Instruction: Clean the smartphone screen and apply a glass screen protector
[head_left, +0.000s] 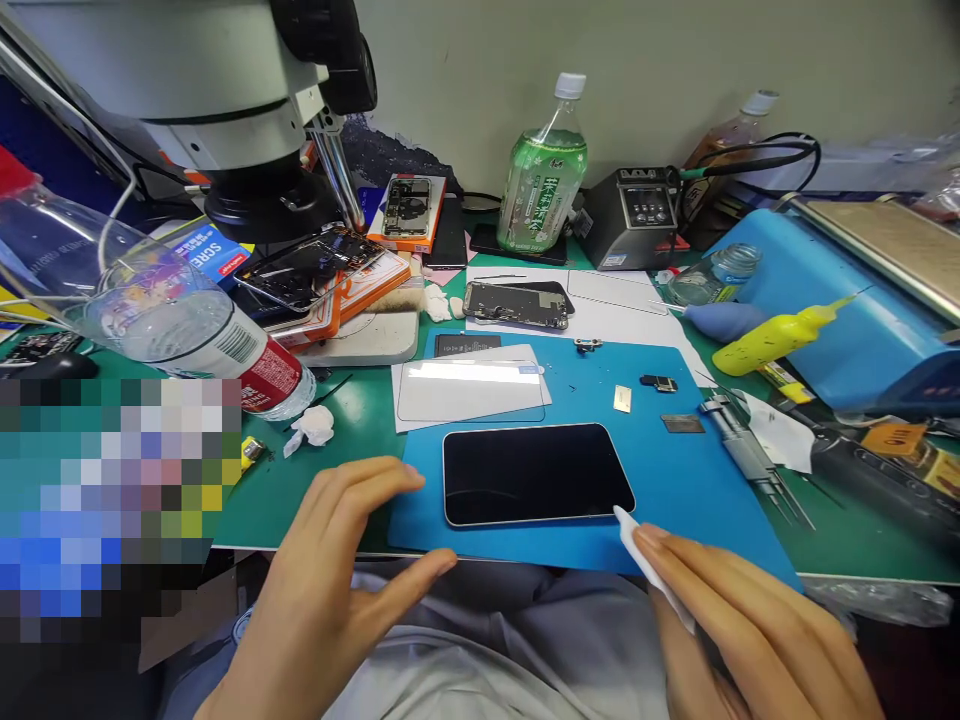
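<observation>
Pinching white tissue (634, 549) beside the phone (534, 474), the right hand (757, 605) faces the wide-spread left hand (326, 570).

Fairly bright, even light lay over the bench, and a white strip of glare crossed the clear sheet (471, 398) behind the phone (536, 472), whose black screen gave back very little. Small highlights ran along the metal post (337, 170) and the clear plastic of the large bottle (259, 365). The wall (450, 60) looked duller, darkening into a smudged upper right corner. Shadows were mostly soft. The middle was reasonably crisp, the left hand (330, 570) and right hand (757, 620) readable, while fine print blurred away. Wide-angle stretching tilted that bottle and the blue box (817, 310) near the edges; coarse pixel blocks masked the lower left.
</observation>
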